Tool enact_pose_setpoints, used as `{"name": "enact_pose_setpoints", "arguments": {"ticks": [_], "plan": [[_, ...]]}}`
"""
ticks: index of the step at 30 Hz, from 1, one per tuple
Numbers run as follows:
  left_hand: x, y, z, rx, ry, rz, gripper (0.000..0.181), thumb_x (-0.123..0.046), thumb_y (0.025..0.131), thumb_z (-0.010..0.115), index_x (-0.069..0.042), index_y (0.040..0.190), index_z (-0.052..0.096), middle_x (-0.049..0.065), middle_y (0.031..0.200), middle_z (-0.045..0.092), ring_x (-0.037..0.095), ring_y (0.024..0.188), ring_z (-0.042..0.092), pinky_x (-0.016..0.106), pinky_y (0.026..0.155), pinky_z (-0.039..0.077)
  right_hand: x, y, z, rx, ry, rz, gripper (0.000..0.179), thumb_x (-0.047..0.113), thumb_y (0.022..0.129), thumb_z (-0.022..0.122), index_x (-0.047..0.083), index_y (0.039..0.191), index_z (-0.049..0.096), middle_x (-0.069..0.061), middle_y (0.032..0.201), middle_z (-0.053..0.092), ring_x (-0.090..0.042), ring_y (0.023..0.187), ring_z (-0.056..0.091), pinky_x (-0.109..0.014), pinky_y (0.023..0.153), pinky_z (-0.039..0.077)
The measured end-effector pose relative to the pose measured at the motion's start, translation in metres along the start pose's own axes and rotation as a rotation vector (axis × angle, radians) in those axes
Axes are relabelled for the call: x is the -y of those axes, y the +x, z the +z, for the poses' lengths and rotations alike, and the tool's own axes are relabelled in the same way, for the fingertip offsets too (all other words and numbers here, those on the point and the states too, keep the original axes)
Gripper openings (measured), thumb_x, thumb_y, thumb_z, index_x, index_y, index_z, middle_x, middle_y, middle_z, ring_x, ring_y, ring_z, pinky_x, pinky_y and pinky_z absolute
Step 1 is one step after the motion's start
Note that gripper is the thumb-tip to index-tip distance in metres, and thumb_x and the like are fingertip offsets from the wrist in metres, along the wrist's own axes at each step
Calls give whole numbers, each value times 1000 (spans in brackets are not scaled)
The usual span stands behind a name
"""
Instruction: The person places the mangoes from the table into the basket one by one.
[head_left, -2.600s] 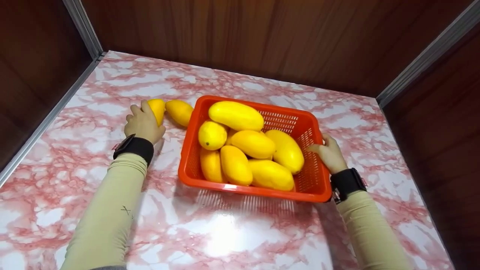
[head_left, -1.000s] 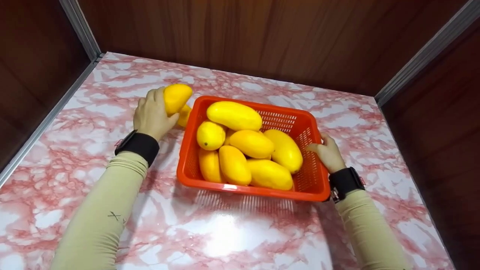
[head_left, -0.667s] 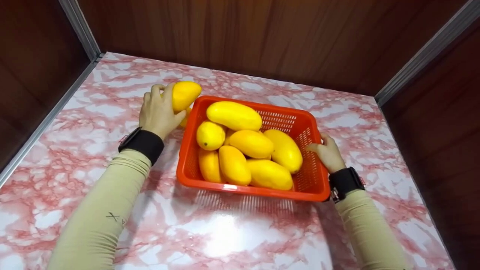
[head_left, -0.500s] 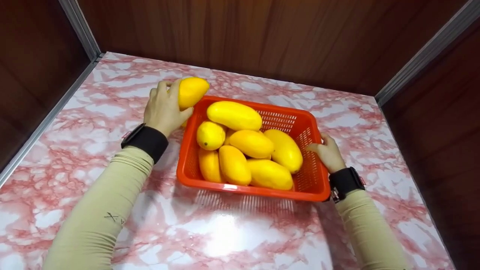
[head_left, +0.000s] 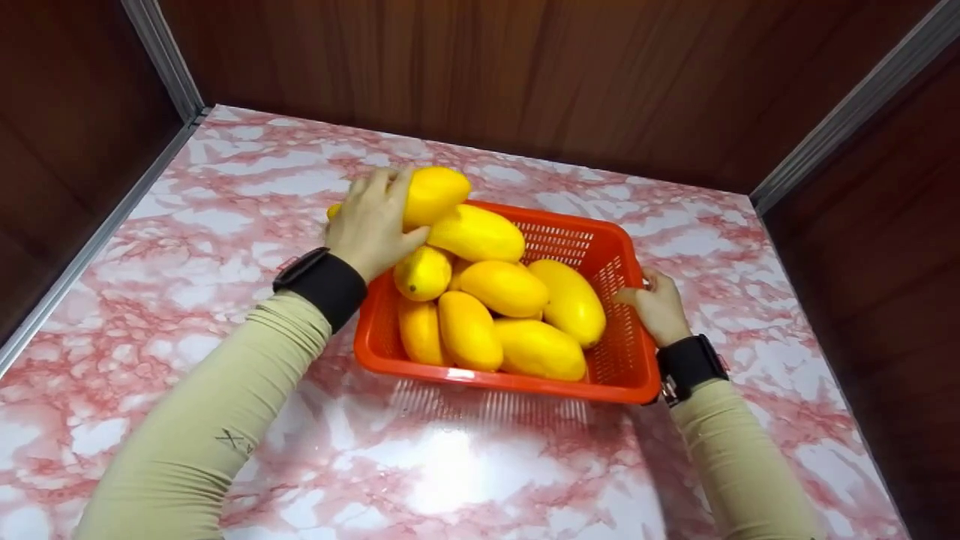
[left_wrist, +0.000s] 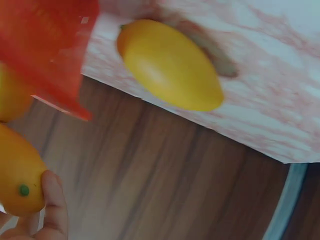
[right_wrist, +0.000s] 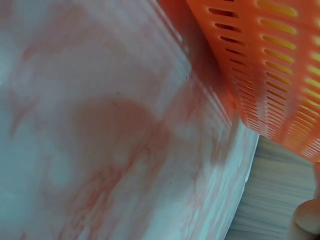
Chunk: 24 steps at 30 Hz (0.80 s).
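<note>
My left hand point(head_left: 375, 225) grips a yellow mango point(head_left: 436, 196) over the back left corner of an orange-red plastic basket point(head_left: 510, 386). In the left wrist view, the held mango point(left_wrist: 20, 172) shows a green stem spot, with a finger along its side. Several mangoes point(head_left: 504, 289) are piled in the basket. My right hand point(head_left: 660, 306) holds the basket's right rim, its thumb over the edge. Another mango point(left_wrist: 170, 65) lies on the table left of the basket; in the head view my left hand mostly hides it.
The table point(head_left: 450, 465) has a pink and white marbled top. Dark wood-grain panels point(head_left: 480, 82) stand at the back and both sides, with metal strips point(head_left: 169, 64) at the corners. Slots run through the basket's side wall point(right_wrist: 280, 75).
My left hand has picked up the mango from the table at the left and carried it rightward over the basket's rim. The right hand and the basket have stayed in place.
</note>
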<state>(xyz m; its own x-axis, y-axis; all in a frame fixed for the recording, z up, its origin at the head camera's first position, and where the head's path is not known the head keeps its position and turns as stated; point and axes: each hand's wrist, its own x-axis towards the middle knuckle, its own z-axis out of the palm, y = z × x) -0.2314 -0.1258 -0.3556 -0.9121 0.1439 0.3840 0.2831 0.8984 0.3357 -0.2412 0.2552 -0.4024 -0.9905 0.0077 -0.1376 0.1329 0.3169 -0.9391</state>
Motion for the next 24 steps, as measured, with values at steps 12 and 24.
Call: {"name": "enact_pose_setpoints", "arguments": {"ticks": [12,24], "plan": [[-56,-12,9,165,45,216,75,-38,85,70,-3,145,41,19,134,50,42,111,48,48,89,46,-18,13,-4,-23,-25,-29,47,-2,81,58,-9,127,51,-31,112,58,-23,77,68,-35,67,56],[-105,-34,23,324,84,370,75,-38,82,72,-6,144,45,14,132,53,35,108,51,44,88,47,-19,13,-4,-34,-57,-47,45,0,81,58,-8,126,55,-32,109,60,-24,75,68,-35,65,56]]}}
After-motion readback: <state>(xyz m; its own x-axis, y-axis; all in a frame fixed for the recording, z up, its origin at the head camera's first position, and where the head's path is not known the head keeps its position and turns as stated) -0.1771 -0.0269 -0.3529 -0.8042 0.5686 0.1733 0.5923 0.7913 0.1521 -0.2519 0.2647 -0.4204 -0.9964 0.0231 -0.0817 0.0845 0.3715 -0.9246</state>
